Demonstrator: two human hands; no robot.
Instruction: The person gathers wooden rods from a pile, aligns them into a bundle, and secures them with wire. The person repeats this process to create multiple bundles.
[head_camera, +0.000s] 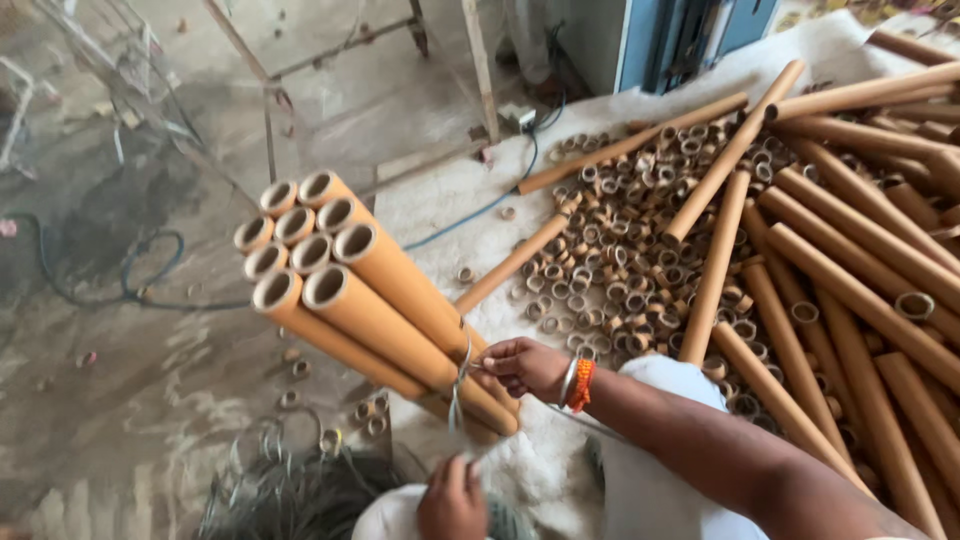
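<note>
On stained concrete floor (130, 400), white sheet (450, 200) bears cardboard tubes (850, 270).

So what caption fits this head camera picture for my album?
Two hands, right hand and left hand, tie wire around a bundle of cardboard tubes.

The bundle of tubes (370, 300) hides its own tied end.

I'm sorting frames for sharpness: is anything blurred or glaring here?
Head view: soft, even daylight with no harsh glare; the bundle of tan cardboard tubes is fairly sharp; the left hand at the bottom edge looks slightly motion-softened; the right hand pinching grey wire is clear; the floor beyond appears hazy.
</note>
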